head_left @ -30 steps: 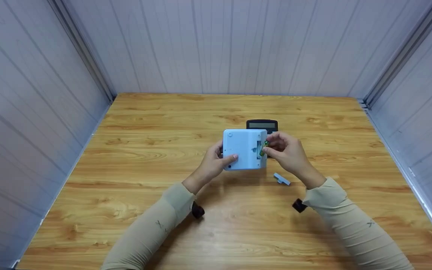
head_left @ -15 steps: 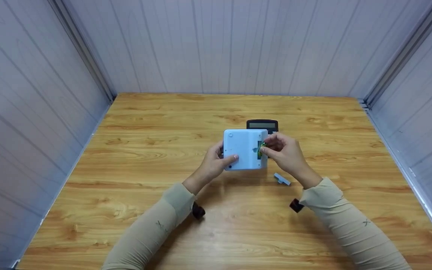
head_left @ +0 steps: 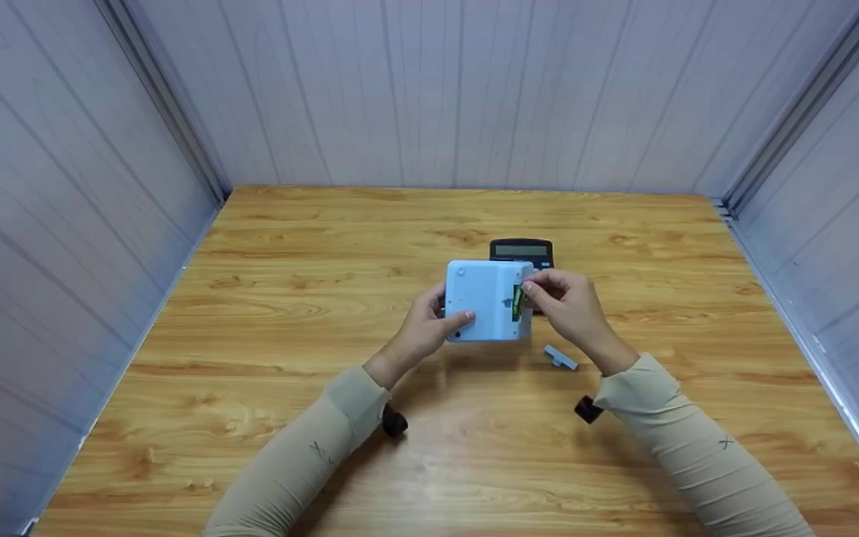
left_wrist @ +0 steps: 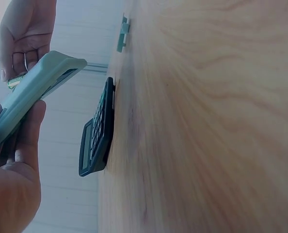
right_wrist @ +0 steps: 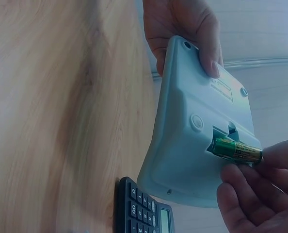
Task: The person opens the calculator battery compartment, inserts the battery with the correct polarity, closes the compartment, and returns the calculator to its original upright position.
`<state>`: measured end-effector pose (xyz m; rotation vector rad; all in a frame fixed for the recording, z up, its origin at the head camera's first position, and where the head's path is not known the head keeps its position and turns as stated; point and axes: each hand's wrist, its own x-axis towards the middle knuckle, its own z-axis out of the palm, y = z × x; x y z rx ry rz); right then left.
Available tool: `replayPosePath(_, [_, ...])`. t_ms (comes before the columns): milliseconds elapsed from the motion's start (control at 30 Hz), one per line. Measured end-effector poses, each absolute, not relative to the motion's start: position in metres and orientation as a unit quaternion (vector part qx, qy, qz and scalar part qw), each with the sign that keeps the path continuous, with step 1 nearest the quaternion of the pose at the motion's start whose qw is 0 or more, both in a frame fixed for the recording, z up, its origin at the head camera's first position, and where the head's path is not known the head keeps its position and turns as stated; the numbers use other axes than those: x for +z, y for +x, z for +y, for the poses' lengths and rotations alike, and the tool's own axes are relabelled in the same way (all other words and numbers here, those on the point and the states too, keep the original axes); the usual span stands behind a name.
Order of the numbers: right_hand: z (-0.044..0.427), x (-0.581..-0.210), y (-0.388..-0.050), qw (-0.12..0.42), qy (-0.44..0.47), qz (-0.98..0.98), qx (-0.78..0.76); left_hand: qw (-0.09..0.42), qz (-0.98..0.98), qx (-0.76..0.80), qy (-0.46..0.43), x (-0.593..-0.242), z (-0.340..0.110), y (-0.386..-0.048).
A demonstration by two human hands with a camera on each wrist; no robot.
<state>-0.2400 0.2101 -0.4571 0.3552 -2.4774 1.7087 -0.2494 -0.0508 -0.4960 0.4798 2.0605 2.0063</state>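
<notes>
My left hand point(head_left: 423, 324) grips a light blue calculator point(head_left: 483, 298) by its left edge, thumb across the back, which faces up at me. Near its right edge the battery compartment lies uncovered. A green and gold battery point(right_wrist: 237, 150) sits tilted there, its green end in the slot and its other end sticking out. With thumb and fingers my right hand point(head_left: 567, 302) pinches that raised end; the right wrist view shows this closely. The calculator is off the table, and its front is mostly hidden.
A black calculator point(head_left: 522, 249) lies face up behind the blue one, partly covered by it in the head view. The small light blue battery cover point(head_left: 561, 357) lies on the wooden table point(head_left: 310, 283), right of centre. Panel walls point(head_left: 429, 97) enclose the back and sides.
The battery has moved left and down into the compartment and shows more plainly along the slot. My right fingers have shifted to its upper end. The blue calculator has dropped slightly.
</notes>
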Motion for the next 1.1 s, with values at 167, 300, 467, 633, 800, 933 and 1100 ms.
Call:
replayPosePath(167, [0.211, -0.456, -0.243, 0.048, 0.113, -0.806, 0.580, 0.115, 0.704, 0.681, 0.164, -0.496, -0.050, -0.249])
replayPosePath(300, [0.212, -0.456, -0.244, 0.037, 0.096, -0.809, 0.579, 0.117, 0.706, 0.679, 0.163, -0.496, -0.050, -0.249])
replayPosePath(467, [0.212, -0.453, -0.245, 0.014, 0.049, -0.825, 0.563, 0.119, 0.705, 0.680, 0.164, -0.496, -0.051, -0.248])
replayPosePath(633, [0.215, -0.452, -0.247, -0.037, 0.014, -0.826, 0.562, 0.123, 0.705, 0.680, 0.160, -0.495, -0.051, -0.247])
replayPosePath(800, [0.219, -0.456, -0.250, -0.097, 0.022, -0.803, 0.588, 0.125, 0.702, 0.683, 0.158, -0.494, -0.051, -0.247])
replayPosePath(933, [0.221, -0.459, -0.251, -0.117, 0.017, -0.789, 0.603, 0.125, 0.698, 0.686, 0.162, -0.495, -0.050, -0.247])
replayPosePath(1100, [0.221, -0.459, -0.252, -0.114, 0.012, -0.783, 0.612, 0.121, 0.690, 0.692, 0.174, -0.497, -0.049, -0.248])
